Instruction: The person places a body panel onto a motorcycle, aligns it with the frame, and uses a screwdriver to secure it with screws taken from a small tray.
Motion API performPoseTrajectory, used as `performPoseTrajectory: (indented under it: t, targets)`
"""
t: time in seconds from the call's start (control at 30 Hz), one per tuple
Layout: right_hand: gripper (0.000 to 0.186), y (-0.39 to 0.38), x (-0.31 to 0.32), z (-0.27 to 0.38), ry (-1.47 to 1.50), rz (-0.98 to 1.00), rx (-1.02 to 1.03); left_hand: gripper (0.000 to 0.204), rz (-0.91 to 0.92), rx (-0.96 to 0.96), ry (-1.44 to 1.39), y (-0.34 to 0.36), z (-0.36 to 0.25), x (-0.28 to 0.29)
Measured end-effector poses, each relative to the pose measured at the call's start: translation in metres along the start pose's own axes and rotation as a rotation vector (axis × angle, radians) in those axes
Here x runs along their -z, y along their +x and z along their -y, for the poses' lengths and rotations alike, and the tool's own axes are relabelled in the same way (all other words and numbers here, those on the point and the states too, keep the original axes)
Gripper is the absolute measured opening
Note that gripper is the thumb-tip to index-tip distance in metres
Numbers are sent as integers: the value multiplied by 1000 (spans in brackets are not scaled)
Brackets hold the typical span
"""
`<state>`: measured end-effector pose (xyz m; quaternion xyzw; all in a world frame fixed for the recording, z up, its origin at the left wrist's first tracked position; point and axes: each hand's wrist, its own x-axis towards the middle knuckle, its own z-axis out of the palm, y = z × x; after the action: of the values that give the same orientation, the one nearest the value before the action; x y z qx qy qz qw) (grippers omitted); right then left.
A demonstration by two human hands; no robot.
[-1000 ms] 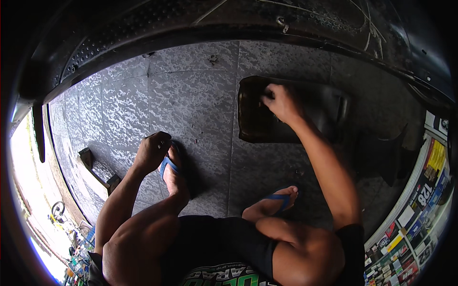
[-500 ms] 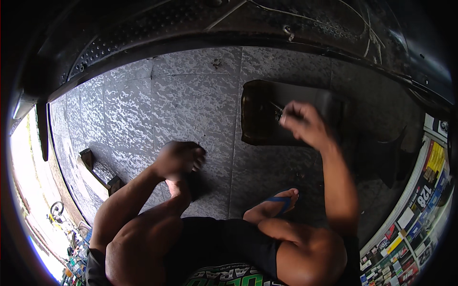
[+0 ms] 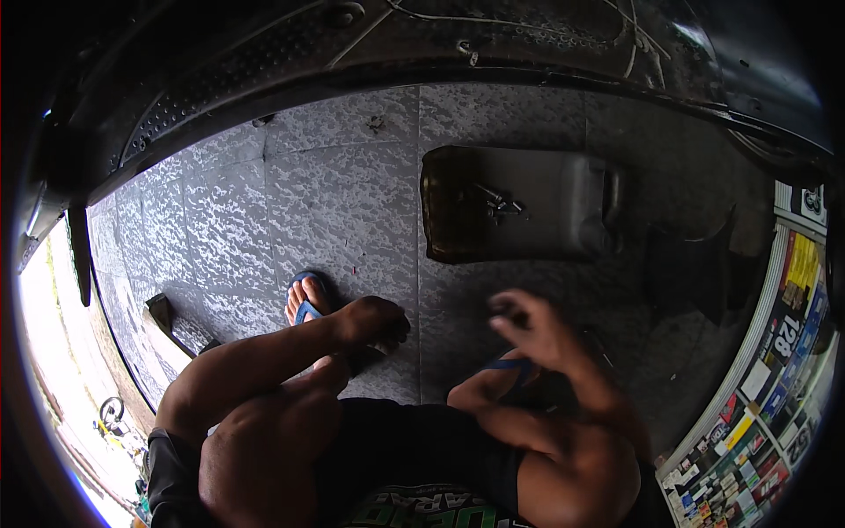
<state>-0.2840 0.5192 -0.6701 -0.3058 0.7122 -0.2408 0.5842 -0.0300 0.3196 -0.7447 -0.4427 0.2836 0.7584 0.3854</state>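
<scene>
My left hand [image 3: 374, 321] is above the floor between my legs, fingers curled in shadow; what they may hold is hidden. My right hand [image 3: 528, 326], slightly blurred, hangs open over my right foot, below the tray, fingers loosely bent and apart, with nothing visible in them. The dark plastic tray [image 3: 559, 211], which has a handle at its right end and looks oily at its left, lies on the grey tiled floor [image 3: 343, 194]. Several small shiny metal pieces [image 3: 502, 204] lie in it.
A dark, scuffed metal body panel [image 3: 528, 44] spans the top of the view. A bracket-like piece [image 3: 176, 326] lies on the floor at left, near a bright opening. A dark flat object [image 3: 687, 273] is right of the tray. Shelves of boxes [image 3: 766, 370] line the right edge.
My right hand has left the tray and moved toward me, uncovering the metal pieces. My left hand has moved right and lower, off my left foot.
</scene>
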Motion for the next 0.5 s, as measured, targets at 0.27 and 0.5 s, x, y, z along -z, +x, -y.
performPoseTrajectory:
  t: [0.27,0.5]
  targets:
    - [49,-84,29,-195,-437,-563,-447,24,17,-199,402,18,-4,-7]
    - [45,-87,8,-218,-601,-595,-426,22,-57,-145,177,9,-9,-6]
